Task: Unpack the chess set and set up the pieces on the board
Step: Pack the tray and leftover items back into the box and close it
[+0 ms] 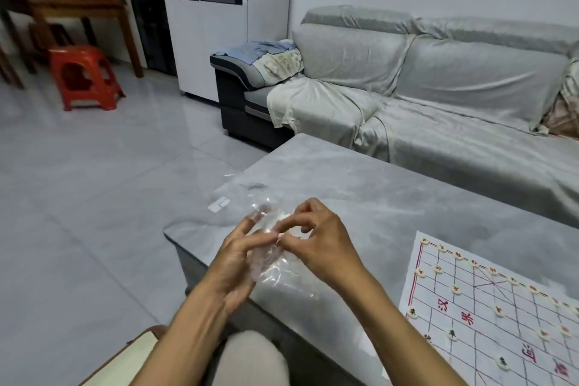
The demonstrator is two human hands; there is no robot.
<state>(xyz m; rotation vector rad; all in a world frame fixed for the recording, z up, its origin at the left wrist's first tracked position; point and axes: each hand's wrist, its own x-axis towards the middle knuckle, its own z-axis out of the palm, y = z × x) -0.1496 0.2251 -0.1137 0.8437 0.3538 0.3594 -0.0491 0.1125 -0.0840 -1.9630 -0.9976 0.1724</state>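
Observation:
A clear plastic bag (pixel 268 263) hangs crumpled between my two hands above the near left corner of the grey table (pixel 391 197). My left hand (pixel 238 257) holds it from the left, fingers partly inside the film. My right hand (pixel 316 238) pinches the bag's top edge with thumb and forefinger. A white paper Chinese chess board (pixel 488 320) lies at the table's right. Several round pale pieces (pixel 457 289) stand on its line crossings, more along its far edge. Whether anything is left inside the bag is unclear.
A second flat clear bag with a white label (pixel 219 204) lies on the table beyond my hands. A covered grey sofa (pixel 438 94) runs behind the table. A red stool (pixel 84 75) and a wooden table stand at far left. My knee (pixel 250 357) is below.

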